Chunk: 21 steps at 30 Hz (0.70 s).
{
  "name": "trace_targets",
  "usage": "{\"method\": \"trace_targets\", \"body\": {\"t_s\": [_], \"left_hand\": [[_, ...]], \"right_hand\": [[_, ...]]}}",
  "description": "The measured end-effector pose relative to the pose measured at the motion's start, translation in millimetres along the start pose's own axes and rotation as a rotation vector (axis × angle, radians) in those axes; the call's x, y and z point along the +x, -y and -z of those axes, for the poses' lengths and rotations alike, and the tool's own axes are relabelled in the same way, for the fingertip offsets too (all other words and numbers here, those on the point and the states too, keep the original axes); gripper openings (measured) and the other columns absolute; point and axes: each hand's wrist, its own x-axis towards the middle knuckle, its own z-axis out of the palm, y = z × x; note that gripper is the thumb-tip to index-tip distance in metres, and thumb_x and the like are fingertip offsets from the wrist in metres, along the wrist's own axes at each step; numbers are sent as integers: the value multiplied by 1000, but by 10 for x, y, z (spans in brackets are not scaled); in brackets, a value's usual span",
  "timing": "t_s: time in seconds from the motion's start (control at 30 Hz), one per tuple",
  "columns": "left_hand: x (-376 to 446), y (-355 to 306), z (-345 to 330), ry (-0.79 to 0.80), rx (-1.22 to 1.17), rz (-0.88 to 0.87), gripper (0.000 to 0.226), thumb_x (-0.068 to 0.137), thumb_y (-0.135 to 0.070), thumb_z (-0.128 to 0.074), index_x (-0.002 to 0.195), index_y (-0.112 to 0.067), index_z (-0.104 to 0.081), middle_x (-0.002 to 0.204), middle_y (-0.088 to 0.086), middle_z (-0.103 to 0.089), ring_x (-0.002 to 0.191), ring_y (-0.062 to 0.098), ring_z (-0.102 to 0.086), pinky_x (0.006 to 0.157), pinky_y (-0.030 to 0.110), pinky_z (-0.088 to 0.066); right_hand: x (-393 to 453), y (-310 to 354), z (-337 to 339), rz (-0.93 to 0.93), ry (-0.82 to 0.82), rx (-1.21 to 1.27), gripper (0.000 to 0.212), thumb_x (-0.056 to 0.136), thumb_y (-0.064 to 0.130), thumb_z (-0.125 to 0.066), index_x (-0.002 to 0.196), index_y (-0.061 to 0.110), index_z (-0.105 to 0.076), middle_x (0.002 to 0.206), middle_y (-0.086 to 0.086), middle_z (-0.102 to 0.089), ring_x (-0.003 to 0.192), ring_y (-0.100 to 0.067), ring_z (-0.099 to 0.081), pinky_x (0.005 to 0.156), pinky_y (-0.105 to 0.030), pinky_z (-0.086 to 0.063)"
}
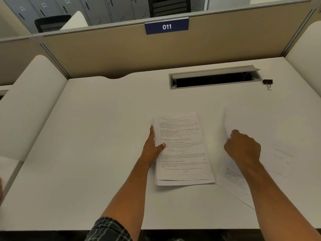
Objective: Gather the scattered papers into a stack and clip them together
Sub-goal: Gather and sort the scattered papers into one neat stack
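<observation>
Papers (184, 153) sit in a rough stack near the middle of the white worktop (104, 136), printed side up, edges not quite squared, a couple of lower sheets peeking out along the near and left sides. Left hand (153, 146) is on the stack's left edge: palm alongside it, thumb lying over the top sheet, the other fingers (152, 132) stretched flat along the side, pinning it rather than pinching it. Right of the stack, the right hand (243, 146) is curled knuckles-up over loose sheets (278, 153), one of them lifted and blurred just beyond the hand. Its fingers are bent under, out of sight, so whether they actually grip that sheet cannot be told. More loose pages spread right of the stack, one with a block of text showing beside the right forearm, its corner tucked close to the stack's near right corner.

Well beyond the stack and off to its right, a black clip (267, 82) lies on the worktop with its wire handles pointing toward the person, just beside the right end of the open cable slot (213, 79). Straight beyond the stack, the tan partition (121, 54) carries a blue plate (166, 26) reading 011. A plaid sleeve (107, 230) shows at the left elbow.
</observation>
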Motion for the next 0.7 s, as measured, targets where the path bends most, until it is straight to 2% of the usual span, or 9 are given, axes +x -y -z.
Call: {"method": "trace_targets", "body": {"t_s": [0.07,0.1,0.17,0.27,0.33,0.4,0.53,0.63,0.7], "left_hand": [[5,16,-4,-2,-4,27,99,93,-26,-74,163,-35,-4,158,-3,-43,137,23,-52,108,45,-50],[-6,14,-5,-5,0,34,98,93,-26,-74,163,-33,-6,158,-3,-43,136,22,-52,109,46,-49],[-27,2,-8,-7,6,32,92,93,-26,-74,162,-33,-14,155,-5,-47,134,19,-54,104,40,-52],[-28,23,-6,-18,24,12,82,93,-22,-74,158,-35,-25,149,-7,-54,128,17,-60,92,25,-57],[-15,26,-1,-16,26,21,86,93,-23,-75,160,-34,-23,151,-6,-54,131,19,-59,100,35,-56],[-10,13,-2,-10,21,33,89,92,-21,-75,161,-34,-20,152,-5,-52,133,20,-57,108,45,-51],[-6,-26,-7,-20,20,29,92,89,-29,-78,160,-35,-21,144,-17,-50,127,12,-55,107,37,-48],[4,-39,-10,-24,19,38,76,90,-26,-77,146,-46,-30,123,-34,-51,110,-6,-56,91,21,-50],[8,-58,-27,-34,-10,54,66,93,-24,-74,139,-48,-34,118,-35,-53,105,-11,-56,80,11,-48]], "right_hand": [[-56,143,226,122,15,287,26,104,31,-53,122,13,-59,113,-8,-70,95,-30,-65,74,-31,-45],[-91,211,342,203,41,457,23,104,34,-55,117,16,-60,114,-5,-69,97,-27,-65,73,-29,-45],[-190,334,542,357,125,781,13,103,33,-58,101,20,-60,104,6,-68,88,-13,-64,66,-23,-45],[-267,407,628,447,283,1258,9,101,24,-60,95,18,-64,96,9,-71,84,-7,-63,67,-15,-48],[-219,358,529,369,336,1470,9,98,23,-61,96,14,-64,96,2,-69,87,-13,-60,68,-23,-47],[-129,280,334,227,325,1521,9,98,22,-63,94,15,-64,95,0,-70,87,-17,-61,69,-29,-47],[25,137,-134,-36,280,1301,11,98,25,-66,92,16,-67,96,-5,-73,86,-25,-64,69,-33,-48],[64,77,-356,-149,312,1123,15,97,29,-67,89,16,-65,100,-11,-72,86,-27,-66,73,-35,-50],[69,70,-425,-150,311,932,22,98,29,-66,82,14,-60,93,-10,-69,78,-23,-61,68,-32,-46]]}}
